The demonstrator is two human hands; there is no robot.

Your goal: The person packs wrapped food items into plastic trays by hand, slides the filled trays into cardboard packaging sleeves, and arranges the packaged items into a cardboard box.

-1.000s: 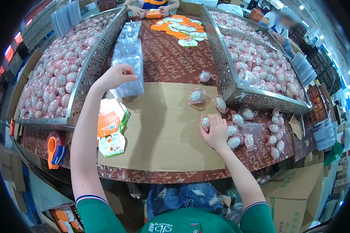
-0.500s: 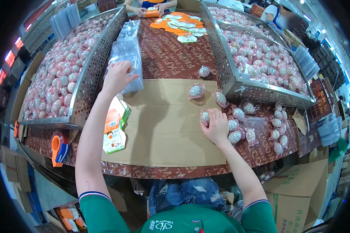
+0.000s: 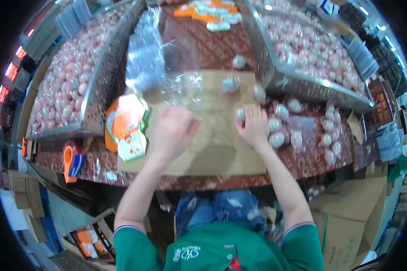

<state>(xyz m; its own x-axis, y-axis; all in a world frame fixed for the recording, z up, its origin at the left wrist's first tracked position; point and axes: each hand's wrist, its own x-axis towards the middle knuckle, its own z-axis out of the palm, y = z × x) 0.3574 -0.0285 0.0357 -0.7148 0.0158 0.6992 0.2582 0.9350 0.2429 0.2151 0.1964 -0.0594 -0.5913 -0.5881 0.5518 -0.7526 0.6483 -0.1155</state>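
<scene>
My left hand (image 3: 177, 131), smeared by motion, is closed over the cardboard sheet (image 3: 203, 165). A crumpled clear plastic bag (image 3: 182, 88) stretches up from its fingers, its far end near the stack of clear bags (image 3: 144, 58). My right hand (image 3: 255, 126) curls around a striped, plastic-wrapped ball (image 3: 240, 114) at the sheet's right side. Another wrapped ball (image 3: 230, 84) sits at the sheet's upper right. Several more wrapped balls (image 3: 276, 139) lie just right of my right hand. Orange and white printed cards (image 3: 130, 131) lie left of my left hand.
Perforated metal trays heaped with wrapped balls flank me, one on the left (image 3: 95, 110) and one on the right (image 3: 321, 86). A tape dispenser (image 3: 71, 160) lies near the table's left edge. More orange cards (image 3: 208, 12) are spread at the far end. An open carton (image 3: 343, 217) stands lower right.
My left hand has come from the bag stack toward me and right, drawing a clear bag with it. My right hand keeps its hold on the wrapped ball. The view has tilted downward.
</scene>
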